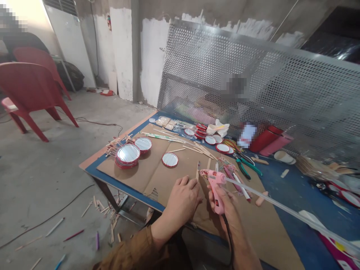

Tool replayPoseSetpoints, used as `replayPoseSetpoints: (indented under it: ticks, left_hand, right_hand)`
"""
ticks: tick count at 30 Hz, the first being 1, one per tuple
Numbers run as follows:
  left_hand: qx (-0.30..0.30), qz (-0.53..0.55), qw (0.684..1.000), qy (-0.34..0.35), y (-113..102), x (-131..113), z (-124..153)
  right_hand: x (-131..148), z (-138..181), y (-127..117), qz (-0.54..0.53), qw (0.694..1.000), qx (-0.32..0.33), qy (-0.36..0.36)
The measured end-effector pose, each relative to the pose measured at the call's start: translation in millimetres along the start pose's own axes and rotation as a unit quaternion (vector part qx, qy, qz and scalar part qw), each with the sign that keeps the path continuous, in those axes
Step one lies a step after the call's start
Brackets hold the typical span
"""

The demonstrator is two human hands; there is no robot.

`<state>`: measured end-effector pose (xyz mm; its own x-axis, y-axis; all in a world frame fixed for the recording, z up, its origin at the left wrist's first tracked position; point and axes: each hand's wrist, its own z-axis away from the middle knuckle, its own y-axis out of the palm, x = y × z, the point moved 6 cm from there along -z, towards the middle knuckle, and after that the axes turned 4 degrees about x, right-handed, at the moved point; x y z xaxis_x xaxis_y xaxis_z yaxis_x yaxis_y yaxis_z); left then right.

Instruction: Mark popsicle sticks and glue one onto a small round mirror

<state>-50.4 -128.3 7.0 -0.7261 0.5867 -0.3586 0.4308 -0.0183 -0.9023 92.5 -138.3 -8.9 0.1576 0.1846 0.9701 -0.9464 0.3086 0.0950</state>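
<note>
My right hand (pixel 225 200) is wrapped round a pink hot glue gun (pixel 217 189), its nozzle pointing left. A long clear glue stick (pixel 267 201) sticks out of the gun's back toward the lower right. Close to the nozzle, my left hand (pixel 182 197) grips a thin wooden stick (pixel 197 170) that stands up from its fingers. Both hands are over a brown cardboard sheet (pixel 146 174). A round, red-rimmed disc (pixel 170 159) with a pale shiny face lies on the cardboard beyond my left hand. More such discs (pixel 128 154) are stacked at the left.
Loose wooden sticks (pixel 201 149) lie across the cardboard. Green-handled pliers (pixel 243 168), pens (pixel 242 186) and a red bottle (pixel 266 138) are on the right. A perforated metal panel (pixel 253 63) stands behind the blue table (pixel 284 187). Red chairs (pixel 33 93) and scattered sticks are on the floor side.
</note>
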Motion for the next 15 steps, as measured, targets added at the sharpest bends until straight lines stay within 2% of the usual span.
replayPoseSetpoints:
  ticks: [15]
  left_hand:
    - [0.007,0.0,1.0,-0.003,2.3,1.0,-0.4]
  right_hand:
    - [-4.7,1.6,-3.8,0.013,1.0,-0.016,-0.022]
